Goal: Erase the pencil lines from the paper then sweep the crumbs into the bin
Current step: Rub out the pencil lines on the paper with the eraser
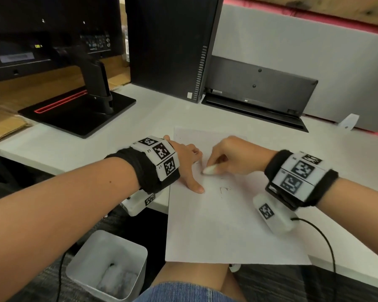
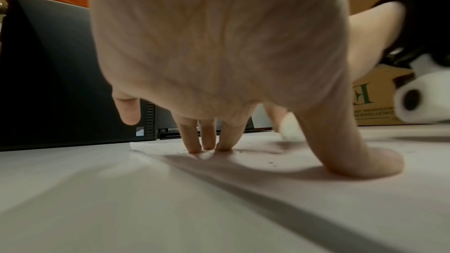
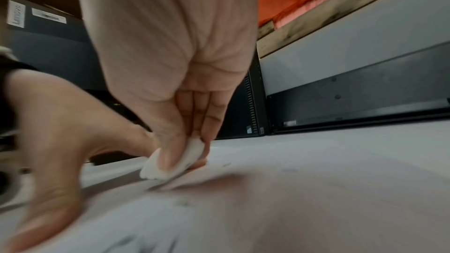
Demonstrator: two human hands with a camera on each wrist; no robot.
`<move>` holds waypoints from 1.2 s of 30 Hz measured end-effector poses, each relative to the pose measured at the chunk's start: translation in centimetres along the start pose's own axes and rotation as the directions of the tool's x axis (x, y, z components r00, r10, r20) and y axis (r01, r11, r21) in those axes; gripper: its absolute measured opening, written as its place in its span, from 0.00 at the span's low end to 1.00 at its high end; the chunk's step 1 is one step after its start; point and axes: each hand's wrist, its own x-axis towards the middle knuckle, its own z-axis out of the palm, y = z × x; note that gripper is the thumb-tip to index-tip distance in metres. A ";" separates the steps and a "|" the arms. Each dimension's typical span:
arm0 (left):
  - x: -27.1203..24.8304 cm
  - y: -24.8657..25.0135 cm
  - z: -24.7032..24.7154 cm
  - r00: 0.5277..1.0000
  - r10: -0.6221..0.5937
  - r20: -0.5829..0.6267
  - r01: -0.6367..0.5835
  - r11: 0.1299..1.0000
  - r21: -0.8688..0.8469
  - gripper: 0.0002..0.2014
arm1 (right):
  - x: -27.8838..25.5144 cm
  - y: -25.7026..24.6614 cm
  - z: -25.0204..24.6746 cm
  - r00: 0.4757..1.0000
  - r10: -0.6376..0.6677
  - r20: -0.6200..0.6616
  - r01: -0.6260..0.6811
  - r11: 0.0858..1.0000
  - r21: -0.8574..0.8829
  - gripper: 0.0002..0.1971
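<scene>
Head view: the paper [image 1: 216, 225] lies on the desk [image 1: 74, 144], thin and likely to slide, so the left hand [image 1: 183, 162] presses it with spread fingers. The right hand [image 1: 229, 158] pinches the eraser [image 1: 210, 170]; bin [image 1: 109, 240] below.

Left wrist: crumbs [image 2: 270, 162] near the fingertips [image 2: 194, 148].

Right wrist: blurred; remaining lines [image 3: 151, 241] possibly show.

monitor stand [image 1: 81, 112] far left | computer tower [image 1: 170, 46] centre back | cardboard box [image 2: 375, 95] right
</scene>
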 end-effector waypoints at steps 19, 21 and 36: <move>0.0 -0.1 0.0 1.000 0.000 0.009 0.000 1.000 -0.025 0.52 | 1.5 0.5 0.5 0.998 -0.015 0.062 0.021 0.996 -0.087 0.11; 0.1 -0.1 0.0 1.000 -0.008 0.023 0.008 1.000 -0.015 0.53 | 0.4 0.6 1.1 0.994 -0.037 0.104 0.046 0.995 -0.085 0.14; -0.1 -0.1 -0.1 1.000 0.002 -0.001 -0.002 1.000 -0.003 0.52 | 0.4 0.4 0.9 0.998 0.000 0.067 0.003 0.999 -0.041 0.13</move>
